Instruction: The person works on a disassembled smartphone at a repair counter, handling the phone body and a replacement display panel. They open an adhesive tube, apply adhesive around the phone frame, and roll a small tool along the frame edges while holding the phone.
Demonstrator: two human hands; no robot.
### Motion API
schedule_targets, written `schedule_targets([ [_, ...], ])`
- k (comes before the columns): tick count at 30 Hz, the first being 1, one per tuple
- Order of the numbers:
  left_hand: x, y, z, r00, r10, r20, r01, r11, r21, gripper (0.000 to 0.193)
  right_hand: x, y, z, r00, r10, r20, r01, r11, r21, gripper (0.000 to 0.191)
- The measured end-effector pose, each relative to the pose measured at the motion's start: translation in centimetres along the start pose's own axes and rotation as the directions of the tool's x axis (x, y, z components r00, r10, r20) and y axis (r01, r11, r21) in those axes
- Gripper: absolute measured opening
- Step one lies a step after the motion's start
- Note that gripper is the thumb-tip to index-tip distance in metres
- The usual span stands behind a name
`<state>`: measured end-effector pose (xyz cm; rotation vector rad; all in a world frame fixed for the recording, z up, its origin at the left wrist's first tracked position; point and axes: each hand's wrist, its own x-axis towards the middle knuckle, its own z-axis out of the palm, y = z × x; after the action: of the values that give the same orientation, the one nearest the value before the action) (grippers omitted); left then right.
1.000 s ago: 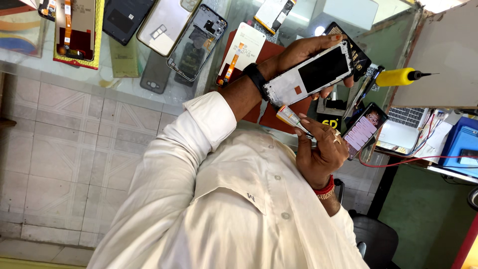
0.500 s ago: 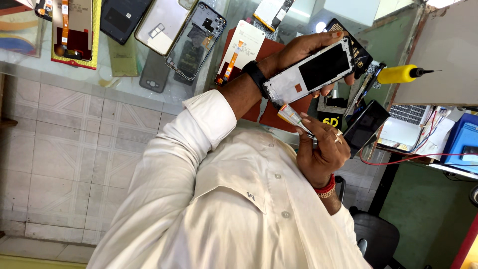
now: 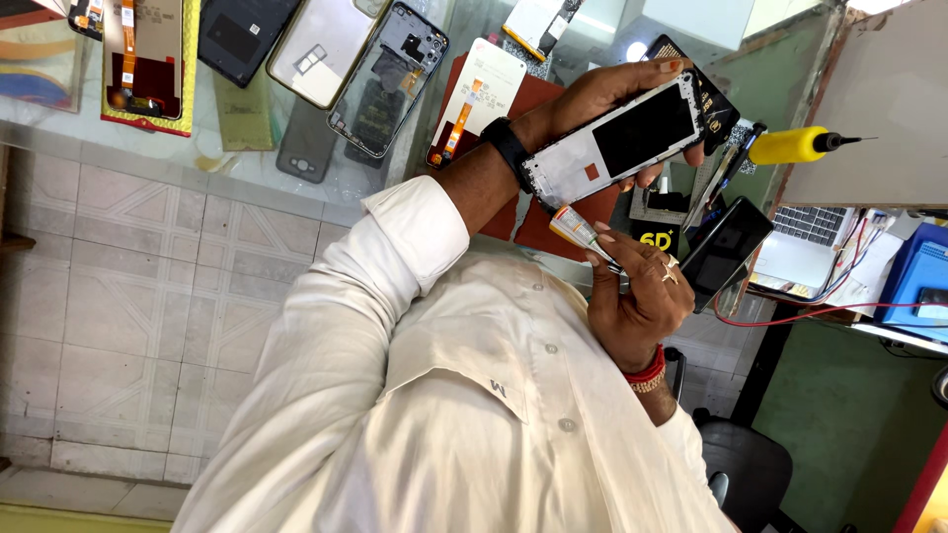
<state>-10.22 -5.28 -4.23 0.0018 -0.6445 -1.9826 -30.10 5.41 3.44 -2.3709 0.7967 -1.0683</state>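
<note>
Left hand (image 3: 602, 99) clamped around phone frame (image 3: 617, 138), held above the glass counter (image 3: 237, 158). Right hand (image 3: 642, 296) pinches a small glue tube (image 3: 578, 229), nozzle at frame's lower edge. Risk: oversqueeze, adhesive smears inside.

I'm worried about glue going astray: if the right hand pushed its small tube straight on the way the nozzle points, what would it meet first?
Most likely the near end of the phone frame held in the left hand. The right hand aims the tube at it, though depth is unclear.
</note>
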Motion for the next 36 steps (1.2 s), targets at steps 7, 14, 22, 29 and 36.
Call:
schedule_targets([
  [7,-0.15,0.01,0.13,0.999,-0.021,-0.025,0.022,1.000,0.013,0.053,-0.07,-0.01,-0.06,1.000,0.000,0.008,0.000,1.000,0.001,0.017],
  [14,-0.19,-0.07,-0.06,0.999,-0.030,-0.014,0.031,0.999,0.044,0.053,-0.22,0.21,-0.31,1.000,-0.023,0.020,0.023,1.000,0.001,0.018],
  [22,0.08,-0.20,-0.67,0.999,-0.048,-0.011,0.048,0.998,0.030,0.055,-0.28,0.22,-0.55,0.999,-0.024,0.030,0.024,1.000,-0.006,0.017],
  [29,0.23,-0.14,-0.67,0.999,-0.037,0.004,0.036,0.997,0.070,0.053,-0.14,0.33,-0.65,1.000,-0.024,-0.012,0.024,1.000,-0.016,0.018],
  [36,0.32,0.00,-0.63,0.999,-0.049,0.023,0.047,0.996,0.082,0.052,-0.28,0.23,-0.66,1.000,-0.019,0.003,0.019,1.000,-0.016,0.019],
])
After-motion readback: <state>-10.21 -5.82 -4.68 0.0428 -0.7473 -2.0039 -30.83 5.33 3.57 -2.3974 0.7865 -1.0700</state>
